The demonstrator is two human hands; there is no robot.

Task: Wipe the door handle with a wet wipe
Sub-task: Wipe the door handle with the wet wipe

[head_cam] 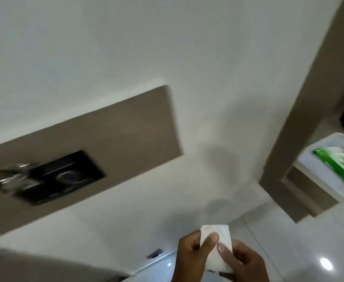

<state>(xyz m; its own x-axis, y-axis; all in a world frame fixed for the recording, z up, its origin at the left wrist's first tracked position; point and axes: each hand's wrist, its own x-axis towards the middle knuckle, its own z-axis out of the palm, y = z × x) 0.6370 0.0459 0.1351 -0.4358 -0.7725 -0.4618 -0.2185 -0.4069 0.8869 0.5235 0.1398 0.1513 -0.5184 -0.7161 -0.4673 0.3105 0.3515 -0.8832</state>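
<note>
Two hands meet low in your head view, and both have hold of one folded wet wipe [216, 249]. Your left hand [193, 251] curls round its left edge, thumb pressed flat on the white sheet; your right hand [246, 261] pinches the lower right part, thumb on top, fingers closed beneath. That wipe looks soft and slightly crumpled, a rough rectangle standing tilted between your fingers.

Over to the left, well apart from your hands, sits the door handle [10, 178]: a shiny metal lever, badly blurred, mounted beside a glossy black rectangular lock plate [65, 178]. Both are set in a matte brown panel [116, 135] running slantwise across the smooth white door [126, 47].

Far right, a white tray [317, 176] holds a glossy green wipes pack [337, 169] with a white flap. Below, polished pale floor tiles [309, 251] throw back a bright spot of light.
</note>
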